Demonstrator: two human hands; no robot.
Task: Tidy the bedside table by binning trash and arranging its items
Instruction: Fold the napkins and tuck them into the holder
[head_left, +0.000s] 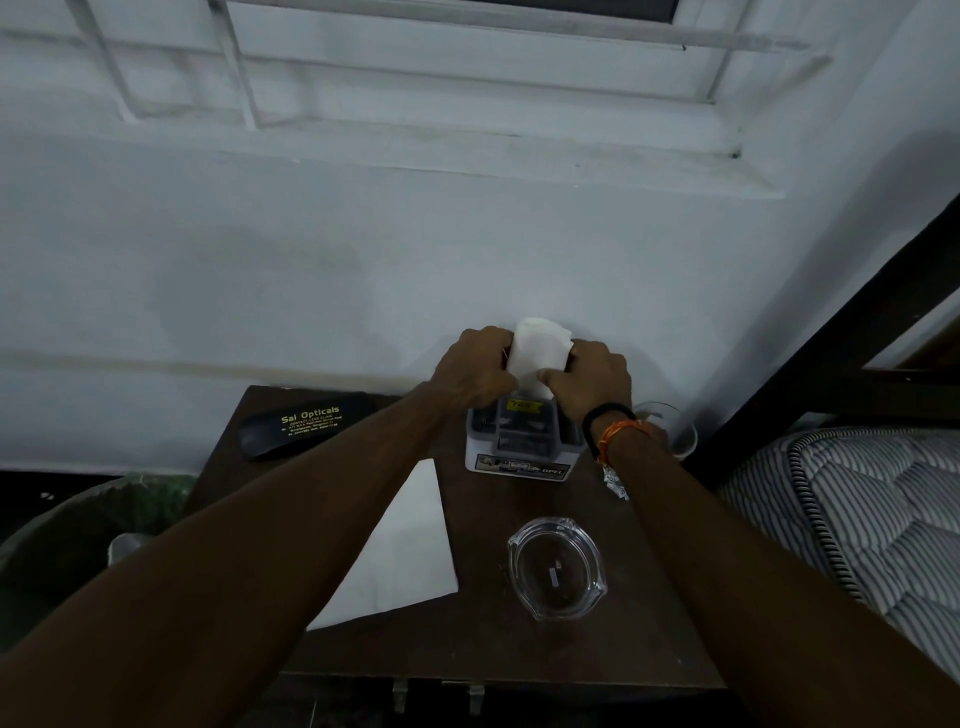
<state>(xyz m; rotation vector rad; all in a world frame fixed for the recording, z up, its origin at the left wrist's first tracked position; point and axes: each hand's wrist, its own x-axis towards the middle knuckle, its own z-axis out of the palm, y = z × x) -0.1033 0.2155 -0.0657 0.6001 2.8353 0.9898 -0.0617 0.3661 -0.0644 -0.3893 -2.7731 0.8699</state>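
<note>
A dark bedside table (478, 644) stands against a pale wall (311, 270). A white organiser box (519, 441) and spectacle case (306, 423) block the back edge. A glass ashtray (557, 569) sits front right, a paper sheet (395, 551) left. Bare wood lies between them.

A pale painted wall (311, 249) fills the middle of the frame. Across the top runs a white window frame (467, 67) with slanted bars, and a dark strip of pane shows at the very top edge. At the right edge, a dark bed frame (841, 332) slants from upper right down toward the centre. Below it, in the lower right, lies a mattress (878, 504) quilted in grey and white stripes with corded piping along its edge.
</note>
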